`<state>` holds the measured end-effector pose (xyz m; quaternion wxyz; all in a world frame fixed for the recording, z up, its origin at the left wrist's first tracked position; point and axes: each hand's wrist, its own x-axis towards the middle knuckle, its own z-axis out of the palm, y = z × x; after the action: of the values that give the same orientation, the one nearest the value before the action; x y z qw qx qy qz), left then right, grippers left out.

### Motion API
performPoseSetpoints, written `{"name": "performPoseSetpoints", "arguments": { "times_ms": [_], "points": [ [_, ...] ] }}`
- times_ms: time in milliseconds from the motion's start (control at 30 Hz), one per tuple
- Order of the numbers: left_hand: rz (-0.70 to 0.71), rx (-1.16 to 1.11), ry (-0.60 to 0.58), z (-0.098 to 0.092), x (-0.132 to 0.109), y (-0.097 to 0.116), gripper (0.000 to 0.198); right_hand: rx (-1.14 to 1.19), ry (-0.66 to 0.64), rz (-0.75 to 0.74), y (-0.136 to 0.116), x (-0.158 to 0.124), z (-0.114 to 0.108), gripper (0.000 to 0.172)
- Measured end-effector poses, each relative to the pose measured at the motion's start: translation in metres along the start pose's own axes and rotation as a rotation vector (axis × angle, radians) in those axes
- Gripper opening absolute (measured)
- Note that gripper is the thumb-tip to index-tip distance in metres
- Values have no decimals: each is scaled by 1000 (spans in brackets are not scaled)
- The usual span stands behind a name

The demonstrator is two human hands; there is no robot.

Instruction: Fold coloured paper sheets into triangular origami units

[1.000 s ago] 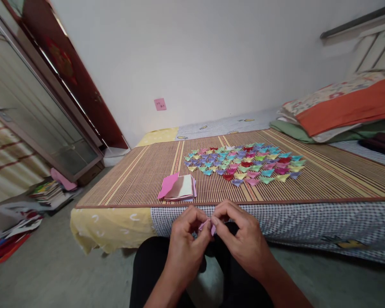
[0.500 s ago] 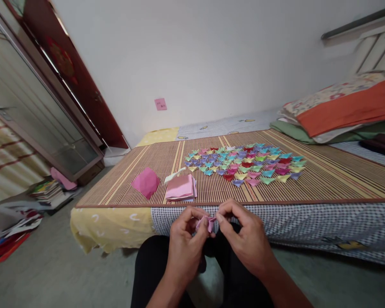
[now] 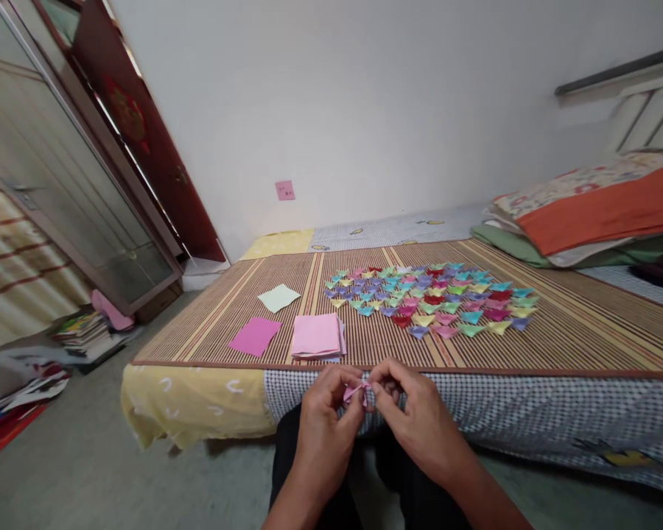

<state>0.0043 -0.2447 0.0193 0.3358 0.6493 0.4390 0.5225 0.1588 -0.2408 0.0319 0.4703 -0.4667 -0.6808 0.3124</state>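
A small piece of folded pink paper [image 3: 354, 393] is pinched between both hands in front of the bed's edge. My left hand [image 3: 327, 416] is closed on its left side, thumb in front. The fingertips of my right hand [image 3: 412, 405] grip its right end. Parts of the paper are hidden behind the fingers. Beyond my left hand lies a stack of square pink paper [image 3: 316, 336] on the striped mat [image 3: 199, 324]. Many small folded paper pieces [image 3: 431, 300] in mixed colours stand in rows further right.
A magenta sheet [image 3: 255, 336] and a pale green sheet [image 3: 279, 297] lie left of the stack. Folded bedding [image 3: 602, 206] is piled at the far right. A pink note [image 3: 285, 190] hangs on the wall. Books [image 3: 82, 331] sit on the floor at left.
The pale green sheet has gone from the stack's top to flat on the mat behind and left. The magenta sheet now lies flatter. The view has shifted slightly; both hands still hold the pink paper.
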Motion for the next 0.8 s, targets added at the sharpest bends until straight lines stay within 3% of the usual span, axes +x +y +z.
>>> {"name": "performPoseSetpoints", "arguments": {
  "times_ms": [100,200,267,367,467,533,633,800],
  "points": [
    [-12,-11,4,-2,10,-9,9,50,-29,16,3,17,4,16],
    [-54,-52,49,-7,36,-23,9,94,-6,14,15,39,5,17],
    [-84,-85,134,-19,67,-36,13,109,17,31,29,55,5,17],
    [-78,-138,362,-55,133,-60,21,126,39,71,57,81,0,18],
    [-91,-178,489,-90,198,-84,26,112,80,85,86,106,-7,20],
    [-102,-217,540,-97,226,-97,31,105,109,89,101,123,-10,21],
    [-112,-276,486,-75,242,-109,31,138,131,92,118,152,-11,22],
    [-203,-355,220,4,233,-122,29,251,240,118,126,193,-8,28]
  ]
}}
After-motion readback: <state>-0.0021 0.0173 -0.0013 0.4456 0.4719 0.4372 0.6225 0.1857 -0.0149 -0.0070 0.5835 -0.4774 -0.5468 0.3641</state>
